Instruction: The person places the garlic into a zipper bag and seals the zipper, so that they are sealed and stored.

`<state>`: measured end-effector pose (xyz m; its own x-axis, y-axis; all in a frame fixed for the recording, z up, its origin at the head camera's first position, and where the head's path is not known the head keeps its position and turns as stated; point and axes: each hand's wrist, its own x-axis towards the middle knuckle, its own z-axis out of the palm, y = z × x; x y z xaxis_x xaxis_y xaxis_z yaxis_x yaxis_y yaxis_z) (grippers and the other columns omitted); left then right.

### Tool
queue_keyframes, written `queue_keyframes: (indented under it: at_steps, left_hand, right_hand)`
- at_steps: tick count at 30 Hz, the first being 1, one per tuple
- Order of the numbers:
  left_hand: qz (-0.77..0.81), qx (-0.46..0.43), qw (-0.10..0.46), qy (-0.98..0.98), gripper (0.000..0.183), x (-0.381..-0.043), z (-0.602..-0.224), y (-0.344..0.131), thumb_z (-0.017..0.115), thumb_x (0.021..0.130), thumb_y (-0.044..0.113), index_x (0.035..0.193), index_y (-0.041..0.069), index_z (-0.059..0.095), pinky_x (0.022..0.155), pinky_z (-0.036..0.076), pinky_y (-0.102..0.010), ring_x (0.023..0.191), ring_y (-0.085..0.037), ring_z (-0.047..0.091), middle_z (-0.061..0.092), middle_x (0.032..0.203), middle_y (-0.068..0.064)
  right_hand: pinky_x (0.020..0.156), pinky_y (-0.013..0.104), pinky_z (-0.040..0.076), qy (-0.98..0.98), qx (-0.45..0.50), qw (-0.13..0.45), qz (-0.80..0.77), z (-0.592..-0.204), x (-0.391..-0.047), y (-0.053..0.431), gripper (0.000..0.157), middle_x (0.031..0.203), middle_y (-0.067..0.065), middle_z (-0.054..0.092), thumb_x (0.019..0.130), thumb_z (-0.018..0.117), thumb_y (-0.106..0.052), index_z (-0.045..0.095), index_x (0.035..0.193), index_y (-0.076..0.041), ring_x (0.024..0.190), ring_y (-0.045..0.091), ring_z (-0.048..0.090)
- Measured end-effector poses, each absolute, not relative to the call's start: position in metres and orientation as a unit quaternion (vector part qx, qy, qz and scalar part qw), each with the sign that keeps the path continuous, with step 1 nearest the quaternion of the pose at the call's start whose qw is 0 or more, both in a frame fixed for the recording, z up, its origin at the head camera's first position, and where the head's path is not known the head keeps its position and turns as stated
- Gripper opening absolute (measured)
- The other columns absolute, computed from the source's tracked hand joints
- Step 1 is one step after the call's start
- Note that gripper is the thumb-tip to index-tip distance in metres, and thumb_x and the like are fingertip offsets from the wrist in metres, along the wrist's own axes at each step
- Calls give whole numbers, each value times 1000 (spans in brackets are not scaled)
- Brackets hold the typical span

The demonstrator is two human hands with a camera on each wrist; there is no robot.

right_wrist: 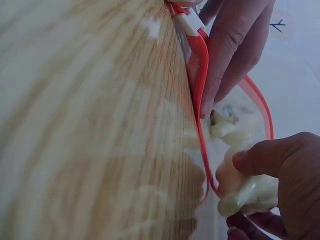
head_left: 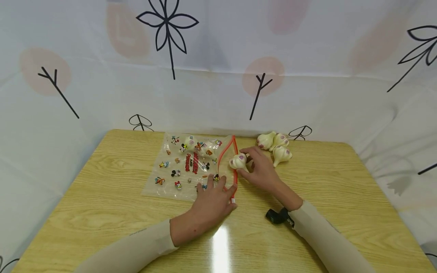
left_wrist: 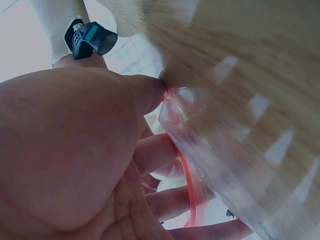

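A clear zip bag (head_left: 167,167) with cartoon prints lies flat on the table, its red-edged mouth (head_left: 234,144) gaping to the right. My left hand (head_left: 212,201) holds the near corner of that mouth, thumb outside the red strip and fingers reaching within, as the left wrist view shows. Between thumb and fingers my right hand (head_left: 261,170) pinches a garlic bulb (head_left: 238,162) right at the opening. Seen from the right wrist, this bulb (right_wrist: 255,195) overlaps the mouth, its stem toward the camera. Deeper in the bag another garlic bulb (head_left: 190,141) shows through the plastic.
Several loose garlic bulbs (head_left: 265,140) sit together at the back right, beyond my right hand. The wooden table (head_left: 102,182) meets a patterned white cloth (head_left: 211,98) behind it. A black wrist device (head_left: 277,216) hangs by my right cuff.
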<state>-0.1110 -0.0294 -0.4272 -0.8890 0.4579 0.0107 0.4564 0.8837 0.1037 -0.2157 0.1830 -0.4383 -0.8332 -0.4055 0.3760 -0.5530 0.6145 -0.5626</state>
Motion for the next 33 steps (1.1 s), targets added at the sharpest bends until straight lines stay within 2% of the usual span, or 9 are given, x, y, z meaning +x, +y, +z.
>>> queue_keyframes:
  at_steps: [12, 20, 27, 33]
  left_hand:
    - [53, 239, 12, 970, 56, -112, -427, -30, 59, 105, 57, 154, 28, 59, 97, 46, -79, 146, -55, 41, 49, 160, -13]
    - [52, 241, 10, 969, 56, -112, -426, -31, 59, 105, 57, 153, 28, 60, 96, 46, -79, 145, -55, 42, 50, 159, -13]
    - [55, 241, 12, 969, 56, -112, -426, -31, 59, 105, 57, 153, 28, 59, 97, 46, -79, 145, -55, 42, 49, 159, -12]
    - [54, 240, 12, 969, 56, -112, -425, -31, 59, 105, 57, 153, 29, 59, 96, 46, -79, 145, -55, 43, 49, 159, -12]
  right_hand:
    - [78, 45, 57, -884, 272, 93, 368, -439, -225, 168, 60, 126, 15, 67, 88, 86, -10, 59, 142, 0, 100, 31, 69]
    - [77, 40, 58, -880, 273, 91, 377, -441, -232, 156, 58, 128, 15, 62, 90, 85, -9, 61, 143, 0, 98, 27, 68]
    - [79, 43, 59, -871, 268, 99, 400, -442, -237, 148, 46, 120, 18, 66, 91, 82, -6, 64, 132, 1, 96, 29, 66]
    - [81, 43, 59, -873, 261, 98, 401, -444, -241, 143, 33, 110, 13, 71, 92, 83, -9, 70, 121, 0, 94, 27, 68]
